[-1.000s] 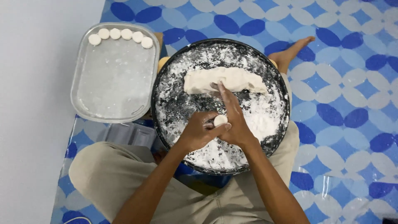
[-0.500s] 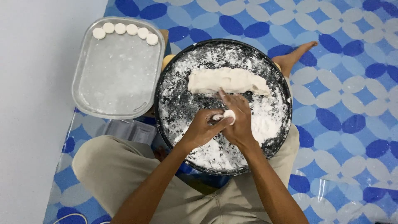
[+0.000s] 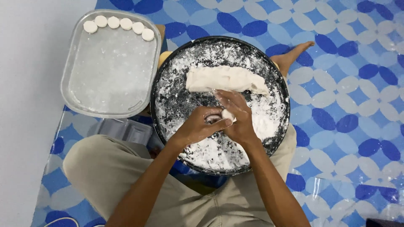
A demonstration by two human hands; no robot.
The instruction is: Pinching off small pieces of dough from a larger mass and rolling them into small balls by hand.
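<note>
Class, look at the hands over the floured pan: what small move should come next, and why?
Probably set the small dough piece, pressed between the left hand and right hand, beside the five rounds lined up in the tray, since it looks about their size.

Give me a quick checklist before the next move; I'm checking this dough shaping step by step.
1. Small dough piece held between left hand and right hand: ok.
2. Piece fully rounded: cannot tell, the grip hides it.
3. Floured round pan under the hands: ok.
4. Large dough slab lying in the pan, apart from the hands: ok.
5. Bare room on rectangular tray beside the row of five dough discs: ok.
</note>
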